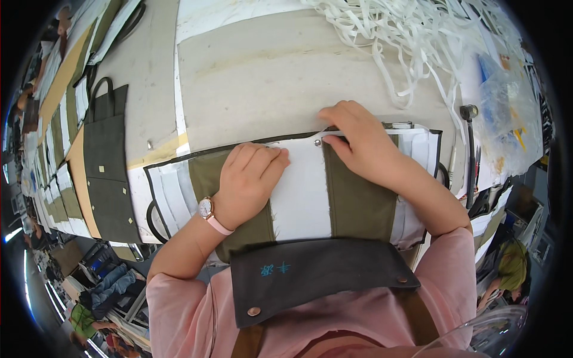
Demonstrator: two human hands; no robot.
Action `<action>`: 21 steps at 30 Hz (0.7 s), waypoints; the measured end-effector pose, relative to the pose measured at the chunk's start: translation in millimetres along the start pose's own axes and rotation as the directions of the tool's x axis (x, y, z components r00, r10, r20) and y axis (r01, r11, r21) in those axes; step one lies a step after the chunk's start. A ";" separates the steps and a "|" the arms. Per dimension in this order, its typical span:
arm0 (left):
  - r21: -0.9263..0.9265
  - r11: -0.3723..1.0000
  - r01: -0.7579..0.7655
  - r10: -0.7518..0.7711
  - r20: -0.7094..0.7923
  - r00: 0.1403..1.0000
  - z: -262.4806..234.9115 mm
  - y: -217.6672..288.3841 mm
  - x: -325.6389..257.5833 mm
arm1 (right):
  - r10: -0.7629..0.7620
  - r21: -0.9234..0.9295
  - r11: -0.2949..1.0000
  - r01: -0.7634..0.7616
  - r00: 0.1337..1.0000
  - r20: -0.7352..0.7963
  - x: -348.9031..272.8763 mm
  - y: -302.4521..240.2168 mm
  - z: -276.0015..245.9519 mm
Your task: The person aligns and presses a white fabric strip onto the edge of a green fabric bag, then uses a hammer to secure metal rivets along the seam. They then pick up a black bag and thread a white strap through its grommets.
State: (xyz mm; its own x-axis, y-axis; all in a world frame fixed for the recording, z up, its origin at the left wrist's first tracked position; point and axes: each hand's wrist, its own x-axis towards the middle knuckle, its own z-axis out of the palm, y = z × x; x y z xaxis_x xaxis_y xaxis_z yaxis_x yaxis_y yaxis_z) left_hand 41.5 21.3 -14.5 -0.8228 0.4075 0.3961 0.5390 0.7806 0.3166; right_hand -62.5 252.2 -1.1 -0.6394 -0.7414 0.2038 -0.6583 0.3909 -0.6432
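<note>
A flat unfinished bag (301,197) of white and olive-green fabric with dark edging lies in front of me. My left hand (248,176), a pink-strapped watch on its wrist, rests at the bag's far edge with its fingers curled and pressed together on the fabric. At the same edge, farther right, my right hand (361,143) grips the bag, its thumb on the near side and its fingers over the edge. Between the hands, close to the right thumb, sits a small round metal stud (317,142). Frayed threads run along the white strip. Dark handles show at both ends of the bag.
Tangled white tape (400,36) is heaped at the far right, with clear plastic bags (507,113) beside it. A dark rod-like tool (470,149) lies at the right. Dark bag pieces (107,173) and stacked green-and-white panels (62,149) lie at the left. Other people work farther off.
</note>
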 end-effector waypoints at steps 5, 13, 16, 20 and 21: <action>-0.157 0.982 0.101 -0.102 0.003 0.995 0.4 1.7 12.2 | 0.069 0.077 0.994 -0.074 0.996 0.055 0.3 1.9 -2.9; -0.286 0.951 0.116 -0.088 0.111 0.990 16.2 1.9 44.3 | -0.378 -0.238 0.892 0.385 0.923 0.076 -15.6 11.5 1.4; -0.134 0.990 -0.046 0.052 0.044 0.998 21.5 5.5 41.8 | -0.253 -0.176 0.953 0.247 0.967 -0.013 -20.6 13.6 -0.7; -0.063 0.994 -0.089 0.089 0.003 0.996 23.6 6.1 38.2 | -0.115 -0.081 0.991 0.111 0.992 -0.051 -22.1 16.6 -1.8; -0.090 0.992 -0.090 0.090 -0.003 0.996 23.3 4.9 38.7 | -0.171 -0.119 0.979 0.165 0.984 -0.042 -21.8 17.3 -2.2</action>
State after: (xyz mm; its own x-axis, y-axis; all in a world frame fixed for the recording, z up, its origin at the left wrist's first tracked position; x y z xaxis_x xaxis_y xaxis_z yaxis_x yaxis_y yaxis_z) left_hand 8.1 52.0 -17.7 -0.7707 0.4743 0.4256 0.6245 0.6949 0.3564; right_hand -60.9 276.2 -15.1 -0.5337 -0.7737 0.3414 -0.7973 0.3257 -0.5082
